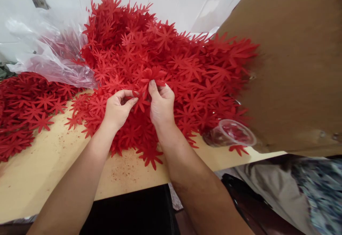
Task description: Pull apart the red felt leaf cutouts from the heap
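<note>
A large heap of red flower-shaped pieces [187, 71] covers the middle of the table. Over its front part, my right hand [161, 103] pinches a layered red flower [153, 74] between thumb and fingers. Just left of it, my left hand [119, 106] has its thumb and index finger close together at a red petal tip beside that flower. The petal is small and partly hidden by the fingertips.
A clear plastic bag [53, 58] lies at the left, behind a second red heap [18, 121]. A clear plastic cup [229, 133] lies on its side at the right. Brown cardboard [294, 67] stands beyond it. The pale tabletop [123, 174] has reddish crumbs.
</note>
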Available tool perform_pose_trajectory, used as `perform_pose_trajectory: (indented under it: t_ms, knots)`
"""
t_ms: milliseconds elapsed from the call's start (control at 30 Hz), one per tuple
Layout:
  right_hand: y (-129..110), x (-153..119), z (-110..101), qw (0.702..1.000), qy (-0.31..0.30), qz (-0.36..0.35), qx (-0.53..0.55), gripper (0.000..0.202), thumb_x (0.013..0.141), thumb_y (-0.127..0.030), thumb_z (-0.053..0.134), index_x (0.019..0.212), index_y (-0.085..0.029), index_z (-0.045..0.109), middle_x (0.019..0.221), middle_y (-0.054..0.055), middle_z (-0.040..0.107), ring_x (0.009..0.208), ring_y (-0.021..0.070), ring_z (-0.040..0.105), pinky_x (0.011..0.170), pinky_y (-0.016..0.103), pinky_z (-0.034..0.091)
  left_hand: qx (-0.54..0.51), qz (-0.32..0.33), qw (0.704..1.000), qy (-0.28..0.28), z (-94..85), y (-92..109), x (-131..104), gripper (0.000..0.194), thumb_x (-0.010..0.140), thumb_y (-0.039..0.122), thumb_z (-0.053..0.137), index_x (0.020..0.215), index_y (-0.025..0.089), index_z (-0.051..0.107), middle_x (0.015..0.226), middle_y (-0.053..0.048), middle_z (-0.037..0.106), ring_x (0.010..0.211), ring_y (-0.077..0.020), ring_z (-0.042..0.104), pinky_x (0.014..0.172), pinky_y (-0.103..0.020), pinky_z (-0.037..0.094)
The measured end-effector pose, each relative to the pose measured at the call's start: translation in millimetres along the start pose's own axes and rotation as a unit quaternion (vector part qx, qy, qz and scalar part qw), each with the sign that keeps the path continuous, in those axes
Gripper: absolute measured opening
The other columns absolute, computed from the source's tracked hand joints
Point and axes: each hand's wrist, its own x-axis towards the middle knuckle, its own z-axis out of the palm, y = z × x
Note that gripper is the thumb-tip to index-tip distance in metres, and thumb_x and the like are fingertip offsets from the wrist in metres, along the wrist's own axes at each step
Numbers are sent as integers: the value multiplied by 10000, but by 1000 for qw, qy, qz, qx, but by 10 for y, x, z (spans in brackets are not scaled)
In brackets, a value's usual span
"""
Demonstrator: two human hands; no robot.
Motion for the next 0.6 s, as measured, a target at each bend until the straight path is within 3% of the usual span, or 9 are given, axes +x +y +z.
perform_pose_trajectory:
  t_ms: [200,367,500,600]
  knots:
    - [53,47,-73,999,1,25,26,248,687,-405,652,678,-213,494,614,-94,521,534,20,508,583,166,482,32,8,997,65,-25,-4,31,84,651,81,611,676,151,573,651,43,585,613,-55,518,657,-192,429]
    - [-11,4,-64,992,-57,52,101,222,661,-346,696,709,-244,505,669,-102,583,639,35,590,660,183,518,64,24,994,84,-41,6,34,135,704,168,615,639,160,498,584,68,477,545,-41,420,587,-177,372]
    - [-104,-38,-32,972,-144,98,159,241,608,-351,740,719,-267,543,808,-89,667,827,78,642,757,244,535,73,23,994,73,-62,6,24,261,722,303,632,594,169,447,518,79,396,479,-38,343,500,-183,303]
    - [-99,-63,-17,967,-170,127,142,253,563,-337,771,705,-265,575,756,-95,667,747,67,634,699,223,533,47,21,996,68,-83,-21,33,327,701,382,651,576,169,436,508,79,400,464,-35,342,480,-186,290]
